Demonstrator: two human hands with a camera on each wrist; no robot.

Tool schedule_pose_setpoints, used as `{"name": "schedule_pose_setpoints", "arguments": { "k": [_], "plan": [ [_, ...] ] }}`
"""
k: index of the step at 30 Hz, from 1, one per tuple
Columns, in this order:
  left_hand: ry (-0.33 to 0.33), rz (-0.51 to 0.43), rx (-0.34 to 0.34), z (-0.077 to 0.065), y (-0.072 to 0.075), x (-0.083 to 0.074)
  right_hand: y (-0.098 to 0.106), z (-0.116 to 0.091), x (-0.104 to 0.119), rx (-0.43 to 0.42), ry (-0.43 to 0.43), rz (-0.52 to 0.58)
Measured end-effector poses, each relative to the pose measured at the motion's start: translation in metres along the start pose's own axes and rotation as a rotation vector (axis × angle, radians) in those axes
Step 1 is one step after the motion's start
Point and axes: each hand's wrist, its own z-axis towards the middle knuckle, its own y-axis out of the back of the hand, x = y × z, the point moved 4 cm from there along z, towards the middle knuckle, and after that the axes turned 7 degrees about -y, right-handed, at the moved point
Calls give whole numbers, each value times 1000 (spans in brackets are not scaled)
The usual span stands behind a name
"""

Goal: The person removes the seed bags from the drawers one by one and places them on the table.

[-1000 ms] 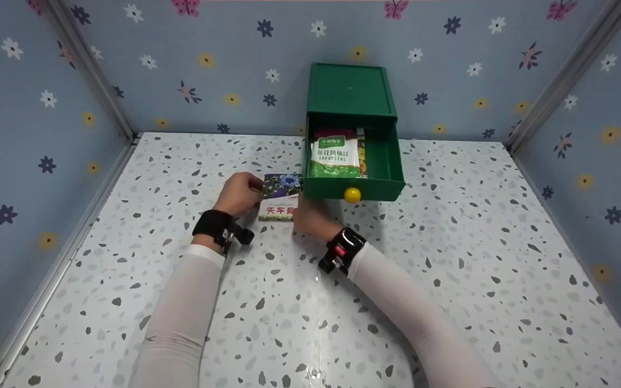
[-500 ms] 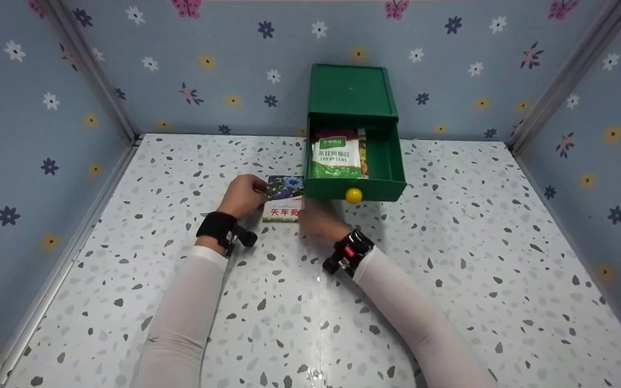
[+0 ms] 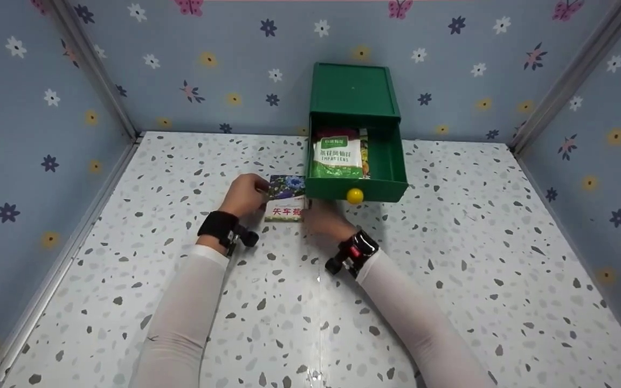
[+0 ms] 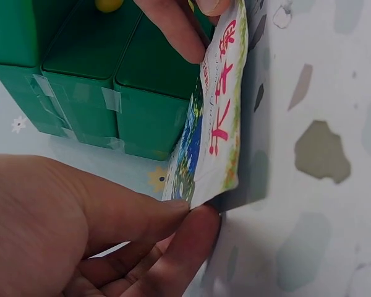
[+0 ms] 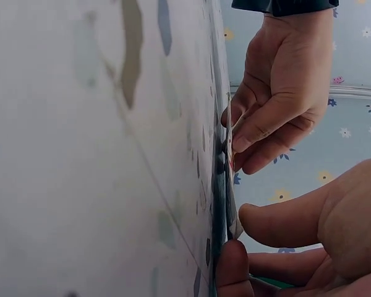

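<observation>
A flower seed packet, with a blue bloom pictured above red lettering, is held just over the speckled table. My left hand pinches its left edge between thumb and finger, as the left wrist view shows. At the opposite edge, my right hand has thumb and fingertip closed on the packet's corner. In the head view that right hand lies partly beneath the front of the green drawer. Inside the pulled-out drawer lie several packets, the uppermost a white and green packet.
A green drawer box stands against the flowered back wall. The yellow knob juts from the drawer front, close above my right hand. Flowered side walls border the speckled table.
Both hands and the packet have shifted slightly to the right, with the view itself moving a little too. The grip at both edges looks the same, and the drawer stays pulled out.
</observation>
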Motion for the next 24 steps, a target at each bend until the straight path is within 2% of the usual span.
{"name": "schedule_pose_setpoints", "arguments": {
  "k": [7, 17, 24],
  "plan": [
    [1, -5, 2, -1, -2, 3, 3, -1, -1, -24, 80, -82],
    [-18, 5, 3, -2, 0, 4, 3, 0, 0, -16, 96, 56],
    [-20, 5, -10, -3, 1, 4, 3, -4, 6, -7, 71, 46]
  ]
}}
